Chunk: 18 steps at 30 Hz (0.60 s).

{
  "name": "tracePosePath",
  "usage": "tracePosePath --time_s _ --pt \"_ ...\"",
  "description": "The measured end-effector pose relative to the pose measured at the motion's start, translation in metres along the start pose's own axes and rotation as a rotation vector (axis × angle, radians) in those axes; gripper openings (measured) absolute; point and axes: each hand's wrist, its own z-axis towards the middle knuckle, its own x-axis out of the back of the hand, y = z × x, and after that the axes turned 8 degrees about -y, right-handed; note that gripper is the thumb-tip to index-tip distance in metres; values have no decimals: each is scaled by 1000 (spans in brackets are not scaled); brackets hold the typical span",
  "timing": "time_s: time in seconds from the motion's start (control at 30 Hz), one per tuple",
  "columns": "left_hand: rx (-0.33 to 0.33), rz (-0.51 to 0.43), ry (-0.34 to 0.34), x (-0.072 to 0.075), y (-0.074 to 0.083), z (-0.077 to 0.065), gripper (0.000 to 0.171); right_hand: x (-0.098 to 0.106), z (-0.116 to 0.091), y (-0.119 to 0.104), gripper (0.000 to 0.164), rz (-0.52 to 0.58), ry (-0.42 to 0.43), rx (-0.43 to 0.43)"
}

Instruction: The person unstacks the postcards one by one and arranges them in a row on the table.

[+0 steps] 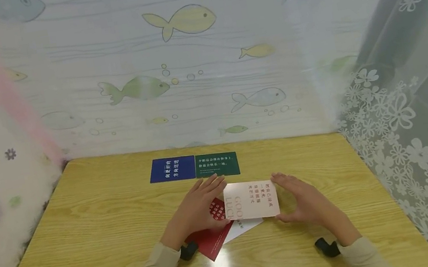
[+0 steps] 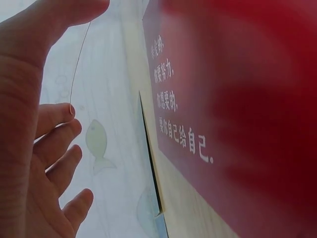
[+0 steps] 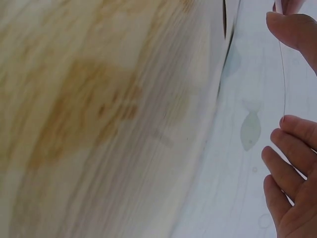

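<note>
A pale pink card (image 1: 253, 209) with red lettering, including "GOOD LUCK", is held between the two hands above the table. My left hand (image 1: 197, 209) pinches its left edge, thumb at the lower corner and fingertips at the upper one. On the opposite edge my right hand (image 1: 310, 202) pinches it the same way. Both wrist views show the card edge-on, as a thin line from thumb to index fingertip. Beneath the left hand lie a red card (image 1: 212, 245) with white writing and a white card (image 1: 240, 230), partly covered. A dark red patterned piece (image 1: 217, 209) shows beside the thumb.
A blue card (image 1: 159, 171) and a green card (image 1: 224, 168) lie side by side near the back of the wooden table (image 1: 96, 219). A fish-print curtain (image 1: 193, 108) hangs behind, with a white floral lace curtain (image 1: 421, 155) at the right.
</note>
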Motion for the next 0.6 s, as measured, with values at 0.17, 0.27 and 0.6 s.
tracePosePath --time_s 0.17,0.27,0.6 --pt "7 -41 -2 -1 -1 5 97 2 1 4 103 14 -6 -5" --pt "24 -64 -23 -1 -1 8 97 3 2 5 103 7 7 7" --pt "51 -117 -75 2 -2 18 96 6 6 12 105 -50 33 41"
